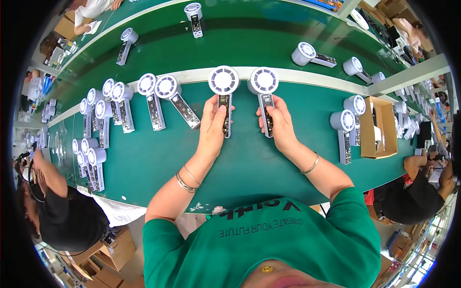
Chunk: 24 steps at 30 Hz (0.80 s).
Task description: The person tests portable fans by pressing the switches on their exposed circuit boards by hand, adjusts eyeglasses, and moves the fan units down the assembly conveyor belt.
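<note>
My left hand (pixel 213 121) is closed round the handle of a pale lavender handheld fan (pixel 224 80), thumb lying on the dark circuit board in the handle. A matching handheld fan (pixel 264 80) is gripped by my right hand (pixel 279 122), its thumb also over the exposed board. Both fans point away from me, round slotted heads at the far end, side by side with a small gap between them. Their heads overlap the pale bar across the bench. My fingers behind the handles are partly hidden.
More such fans (pixel 152 103) lie in a group on the left of the green bench (pixel 249 168). Two fans (pixel 343 134) are at the right, beside an open cardboard box (pixel 387 144). Further fans (pixel 194 20) lie beyond the pale bar (pixel 307 78). People sit at both sides.
</note>
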Motion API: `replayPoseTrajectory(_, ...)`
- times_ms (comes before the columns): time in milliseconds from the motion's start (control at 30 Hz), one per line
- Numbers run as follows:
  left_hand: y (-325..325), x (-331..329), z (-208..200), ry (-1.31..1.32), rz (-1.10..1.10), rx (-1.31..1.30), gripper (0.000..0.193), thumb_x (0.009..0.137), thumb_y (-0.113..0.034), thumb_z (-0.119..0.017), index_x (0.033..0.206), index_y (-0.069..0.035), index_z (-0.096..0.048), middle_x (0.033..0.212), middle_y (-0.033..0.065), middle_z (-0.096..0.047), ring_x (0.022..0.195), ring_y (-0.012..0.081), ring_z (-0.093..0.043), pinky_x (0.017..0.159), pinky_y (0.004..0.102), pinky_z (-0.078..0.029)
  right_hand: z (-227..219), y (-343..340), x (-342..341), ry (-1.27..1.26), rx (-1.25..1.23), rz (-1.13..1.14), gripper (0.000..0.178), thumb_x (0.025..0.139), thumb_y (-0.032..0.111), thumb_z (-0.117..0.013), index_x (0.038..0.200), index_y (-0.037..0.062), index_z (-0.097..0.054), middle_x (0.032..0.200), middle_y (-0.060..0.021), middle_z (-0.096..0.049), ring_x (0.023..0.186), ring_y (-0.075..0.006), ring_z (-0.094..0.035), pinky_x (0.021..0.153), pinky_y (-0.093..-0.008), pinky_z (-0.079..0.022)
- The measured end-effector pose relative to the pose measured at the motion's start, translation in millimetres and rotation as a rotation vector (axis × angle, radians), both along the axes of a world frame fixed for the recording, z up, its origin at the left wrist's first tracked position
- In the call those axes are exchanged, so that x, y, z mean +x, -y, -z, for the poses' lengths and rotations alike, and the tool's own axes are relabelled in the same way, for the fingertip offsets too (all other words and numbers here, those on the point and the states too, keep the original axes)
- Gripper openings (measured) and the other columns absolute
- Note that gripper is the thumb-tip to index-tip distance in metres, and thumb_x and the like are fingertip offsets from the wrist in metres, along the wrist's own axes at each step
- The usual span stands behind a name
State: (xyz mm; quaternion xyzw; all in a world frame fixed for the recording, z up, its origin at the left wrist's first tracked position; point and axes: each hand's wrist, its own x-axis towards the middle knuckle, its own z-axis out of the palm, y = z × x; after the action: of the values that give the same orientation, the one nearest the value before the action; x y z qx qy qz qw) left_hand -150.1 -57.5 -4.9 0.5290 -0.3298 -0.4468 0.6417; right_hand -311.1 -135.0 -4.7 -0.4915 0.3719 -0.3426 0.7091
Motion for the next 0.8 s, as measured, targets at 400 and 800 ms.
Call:
replayPoseTrajectory(400,-0.1,1.3,5.8,-0.042,-0.064,-0.024,0.037,0.095,-0.019,-0.047,0.126,0.000,-0.042,0.102,0.0085,-0.056,0.089,0.0107,-0.055,0.065,0.0223,-0.048,3.5,-0.5,2.8,-0.042,-0.057,-0.007,0.037,0.094,0.018,-0.037,0.127,0.0017,-0.029,0.089,-0.0080,-0.050,0.061,-0.0104,-0.050,0.049,-0.0239,-0.044)
replayPoseTrajectory(800,-1.7,-1.0,2.4,-0.052,-0.090,-0.021,0.031,0.094,-0.014,-0.044,0.122,-0.002,-0.043,0.101,0.0090,-0.057,0.083,0.0094,-0.053,0.066,0.0226,-0.047,2.7,-2.5,4.2,-0.062,-0.110,-0.013,0.041,0.091,0.015,-0.037,0.128,0.0026,-0.027,0.089,-0.0084,-0.051,0.059,-0.0105,-0.048,0.048,-0.0235,-0.042)
